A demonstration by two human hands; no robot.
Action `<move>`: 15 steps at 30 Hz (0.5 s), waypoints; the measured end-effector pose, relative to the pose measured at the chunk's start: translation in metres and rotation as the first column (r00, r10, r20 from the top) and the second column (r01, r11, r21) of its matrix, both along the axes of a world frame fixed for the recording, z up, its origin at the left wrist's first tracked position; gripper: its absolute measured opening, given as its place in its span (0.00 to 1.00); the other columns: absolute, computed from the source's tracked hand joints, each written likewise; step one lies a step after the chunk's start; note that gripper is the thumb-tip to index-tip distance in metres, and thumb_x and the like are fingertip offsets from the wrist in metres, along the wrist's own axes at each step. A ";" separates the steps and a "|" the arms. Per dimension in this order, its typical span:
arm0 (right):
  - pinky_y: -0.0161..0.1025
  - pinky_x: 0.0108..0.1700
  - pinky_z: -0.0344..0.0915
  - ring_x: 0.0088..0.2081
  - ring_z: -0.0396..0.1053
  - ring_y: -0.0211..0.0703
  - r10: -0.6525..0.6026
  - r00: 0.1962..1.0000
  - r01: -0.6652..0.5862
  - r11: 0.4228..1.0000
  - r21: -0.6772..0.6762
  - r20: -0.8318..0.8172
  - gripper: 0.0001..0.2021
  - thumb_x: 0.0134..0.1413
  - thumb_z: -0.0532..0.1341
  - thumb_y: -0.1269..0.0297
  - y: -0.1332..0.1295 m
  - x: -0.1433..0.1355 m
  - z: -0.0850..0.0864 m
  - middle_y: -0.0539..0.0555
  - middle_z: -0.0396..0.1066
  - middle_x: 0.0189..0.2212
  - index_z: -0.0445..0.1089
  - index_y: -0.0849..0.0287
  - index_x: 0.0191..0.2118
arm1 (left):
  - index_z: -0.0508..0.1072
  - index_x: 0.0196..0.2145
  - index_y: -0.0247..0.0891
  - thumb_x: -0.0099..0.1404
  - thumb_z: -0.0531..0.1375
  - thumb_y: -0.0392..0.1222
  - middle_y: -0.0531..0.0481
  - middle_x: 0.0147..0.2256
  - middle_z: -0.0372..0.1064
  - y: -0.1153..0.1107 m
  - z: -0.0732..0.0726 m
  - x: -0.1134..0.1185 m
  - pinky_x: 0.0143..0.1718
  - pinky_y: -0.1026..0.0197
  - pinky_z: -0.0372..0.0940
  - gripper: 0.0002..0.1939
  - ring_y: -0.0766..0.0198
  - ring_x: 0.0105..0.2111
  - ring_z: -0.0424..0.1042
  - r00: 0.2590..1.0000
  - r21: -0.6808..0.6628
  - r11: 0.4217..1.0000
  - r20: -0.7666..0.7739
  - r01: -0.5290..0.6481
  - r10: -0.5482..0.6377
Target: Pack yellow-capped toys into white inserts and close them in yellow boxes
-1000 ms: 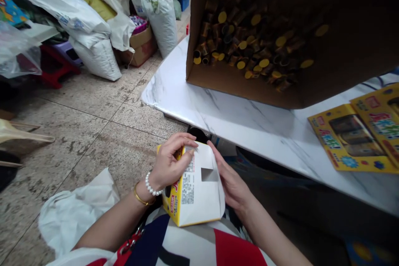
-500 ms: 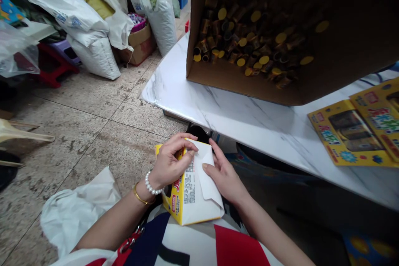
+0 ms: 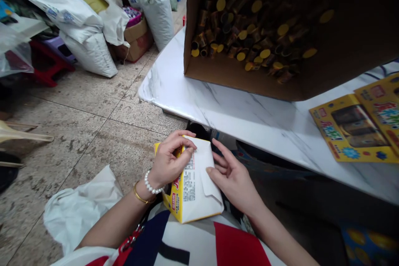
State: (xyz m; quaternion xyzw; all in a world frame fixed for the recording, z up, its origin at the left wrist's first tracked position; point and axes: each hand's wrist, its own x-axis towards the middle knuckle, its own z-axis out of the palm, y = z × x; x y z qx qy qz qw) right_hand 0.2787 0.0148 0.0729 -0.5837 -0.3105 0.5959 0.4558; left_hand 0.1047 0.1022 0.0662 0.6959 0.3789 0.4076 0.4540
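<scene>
A yellow and white carton box [image 3: 201, 178] rests on my lap, its white face with printed text turned up. Along the middle of that face a white flap lies almost flat. My left hand [image 3: 174, 156] grips the box from the left, fingers curled over its top edge and thumb on the white face. Beside the box's right edge is my right hand [image 3: 232, 174], fingers apart. Its thumb tip is at the edge of the flap; whether it touches cannot be made out.
A large brown cardboard box [image 3: 237, 85] lies open toward me on the marble-patterned table [image 3: 174, 87], holding many small tubes with yellow ends. Yellow window boxes [image 3: 346, 149] lie at the right. White sacks [image 3: 90, 50] stand on the floor, and a white plastic bag [image 3: 79, 210] lies nearer.
My right hand has drawn slightly right, off the box's side, and its fingers have spread. The flap lies flatter. My left hand keeps its grip.
</scene>
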 end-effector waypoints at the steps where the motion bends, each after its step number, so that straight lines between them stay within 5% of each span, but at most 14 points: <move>1: 0.47 0.47 0.75 0.52 0.74 0.53 -0.003 1.000 0.002 1.000 0.008 0.028 0.40 0.52 0.68 0.63 0.000 0.002 0.000 0.60 0.63 0.63 0.53 0.46 0.69 | 0.75 0.32 0.39 0.63 0.59 0.31 0.44 0.46 0.73 0.000 0.000 0.000 0.49 0.53 0.65 0.06 0.57 0.48 0.72 1.000 0.003 1.000 -0.004 -0.007 0.007; 8: 0.52 0.52 0.72 0.61 0.65 0.57 0.187 0.982 -0.186 0.981 0.046 -0.021 0.36 0.52 0.68 0.54 0.003 0.011 0.002 0.55 0.60 0.66 0.59 0.44 0.66 | 0.76 0.33 0.40 0.63 0.59 0.32 0.44 0.47 0.72 0.000 0.000 0.000 0.49 0.52 0.66 0.07 0.56 0.48 0.72 1.000 0.021 1.000 -0.026 -0.013 0.014; 12: 0.55 0.63 0.59 0.68 0.52 0.57 0.186 0.981 -0.191 0.976 0.102 0.059 0.31 0.51 0.69 0.53 0.004 0.009 -0.009 0.52 0.55 0.68 0.67 0.45 0.62 | 0.75 0.33 0.39 0.63 0.59 0.32 0.44 0.47 0.72 0.000 0.000 0.001 0.49 0.53 0.66 0.06 0.56 0.48 0.72 1.000 0.023 1.000 -0.024 -0.014 0.014; 15: 0.54 0.66 0.53 0.67 0.54 0.55 0.171 0.975 -0.193 0.967 0.163 0.143 0.25 0.52 0.69 0.54 0.005 0.004 -0.016 0.54 0.61 0.64 0.72 0.46 0.56 | 0.76 0.33 0.39 0.63 0.59 0.31 0.43 0.47 0.72 -0.001 -0.001 0.001 0.49 0.53 0.66 0.06 0.57 0.48 0.72 0.999 0.013 1.000 -0.026 -0.020 0.020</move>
